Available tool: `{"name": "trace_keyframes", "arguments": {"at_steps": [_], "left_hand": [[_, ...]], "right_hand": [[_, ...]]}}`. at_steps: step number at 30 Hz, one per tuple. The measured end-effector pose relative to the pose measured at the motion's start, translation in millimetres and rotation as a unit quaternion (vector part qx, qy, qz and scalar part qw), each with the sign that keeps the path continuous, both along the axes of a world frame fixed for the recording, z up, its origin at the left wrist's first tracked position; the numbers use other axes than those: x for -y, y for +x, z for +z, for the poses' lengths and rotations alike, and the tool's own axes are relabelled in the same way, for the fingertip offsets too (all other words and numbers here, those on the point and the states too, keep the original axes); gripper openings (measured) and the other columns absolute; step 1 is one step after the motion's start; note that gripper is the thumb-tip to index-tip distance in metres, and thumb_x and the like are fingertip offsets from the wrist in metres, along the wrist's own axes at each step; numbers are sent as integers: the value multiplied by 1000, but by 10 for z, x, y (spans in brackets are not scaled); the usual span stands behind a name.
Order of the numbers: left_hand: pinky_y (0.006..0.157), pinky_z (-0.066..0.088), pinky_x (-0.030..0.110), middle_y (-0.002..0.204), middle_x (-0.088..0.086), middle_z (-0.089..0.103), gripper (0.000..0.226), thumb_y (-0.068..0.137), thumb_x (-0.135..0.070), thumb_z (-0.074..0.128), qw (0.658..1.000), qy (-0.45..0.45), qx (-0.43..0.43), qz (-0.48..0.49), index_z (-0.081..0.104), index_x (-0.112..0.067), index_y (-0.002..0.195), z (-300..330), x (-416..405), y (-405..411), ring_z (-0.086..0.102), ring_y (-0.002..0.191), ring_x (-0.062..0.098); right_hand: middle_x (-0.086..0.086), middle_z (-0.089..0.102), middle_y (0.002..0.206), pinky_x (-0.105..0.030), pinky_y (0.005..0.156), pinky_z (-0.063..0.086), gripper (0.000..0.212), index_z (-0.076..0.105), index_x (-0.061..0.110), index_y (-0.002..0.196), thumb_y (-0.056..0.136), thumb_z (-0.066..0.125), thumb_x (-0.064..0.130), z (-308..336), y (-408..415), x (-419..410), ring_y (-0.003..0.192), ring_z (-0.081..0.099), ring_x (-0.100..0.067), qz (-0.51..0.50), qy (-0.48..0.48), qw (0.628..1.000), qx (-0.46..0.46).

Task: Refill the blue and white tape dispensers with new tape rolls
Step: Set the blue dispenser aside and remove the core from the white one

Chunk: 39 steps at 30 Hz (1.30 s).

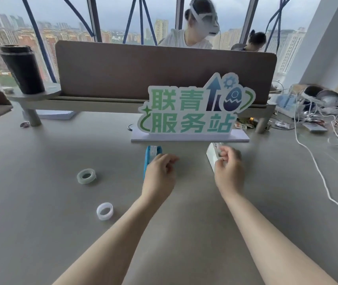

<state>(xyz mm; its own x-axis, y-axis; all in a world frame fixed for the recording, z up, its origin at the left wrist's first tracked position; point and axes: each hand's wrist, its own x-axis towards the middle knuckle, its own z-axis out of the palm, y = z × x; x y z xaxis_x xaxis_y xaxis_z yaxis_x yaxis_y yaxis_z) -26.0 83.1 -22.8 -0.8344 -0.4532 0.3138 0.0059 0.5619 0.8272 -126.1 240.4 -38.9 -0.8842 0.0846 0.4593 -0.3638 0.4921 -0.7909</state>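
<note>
On the left of the desk (pixel 40 182), two loose rings are lying well apart from the dispensers: a clear tape roll (pixel 86 176) and, nearer the person, a white ring (pixel 105 211) that may be an emptied core or a second roll; the blur is making that hard to settle. Moving right, the blue dispenser (pixel 148 159) is standing just below the green sign (pixel 192 109), a white roll seemingly showing in its top, so its refill looks done or nearly so. The left hand (pixel 159 173) is hovering against it, fingers loosely curled, gripping nothing I can make out. Further right, the right hand (pixel 228 167) is pinching narrowly at something small over the white dispenser (pixel 212 155), possibly a tape end. Count: two dispensers, two loose rings. The white dispenser's refill seems to be what remains.
</note>
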Motion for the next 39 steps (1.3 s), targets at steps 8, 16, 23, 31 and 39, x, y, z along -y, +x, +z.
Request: {"name": "trace_keyframes", "arguments": {"at_steps": [8, 16, 23, 31, 39], "left_hand": [[102, 46, 33, 130, 1, 61, 72, 66, -20, 48, 962, 163, 177, -125, 52, -15, 137, -194, -676, -695, 60, 119, 21], [77, 48, 34, 103, 10, 75, 53, 60, -13, 43, 961, 182, 158, -134, 68, -29, 104, -365, -861, -1065, 63, 84, 25], [95, 52, 40, 109, -1, 76, 57, 58, -25, 51, 961, 199, 150, -122, 71, -38, 110, -269, -816, -726, 69, 103, 21], [94, 55, 33, 92, -14, 78, 30, 70, -27, 72, 977, 176, 97, -72, 76, -44, 94, -219, -606, 139, 70, 97, 0], [78, 53, 20, 83, -15, 78, 27, 75, -16, 76, 978, 195, 73, -21, 77, -40, 85, -205, -439, 859, 70, 80, -6]], "right_hand": [[2, 60, 122, -25, 82, 42, 47, 55, 17, 128, 83, 54, 2, -24, -294, -481, 98, 56, -13, 26, -11, 998, 65], [1, 72, 103, -31, 76, 46, 41, 62, 26, 114, 79, 52, 8, -111, -433, -663, 96, 62, -24, 144, 132, 964, 179], [4, 70, 119, -32, 93, 50, 46, 59, 30, 126, 82, 63, 22, -184, -198, -677, 111, 63, -17, 144, 136, 968, 153], [2, 75, 108, -33, 92, 54, 45, 68, 24, 117, 73, 73, 12, -222, 492, -497, 99, 70, -10, 170, 84, 975, 114], [8, 76, 102, -33, 88, 56, 39, 69, 27, 112, 75, 71, 16, -179, 1141, -341, 92, 71, -4, 216, 92, 968, 84]]}}
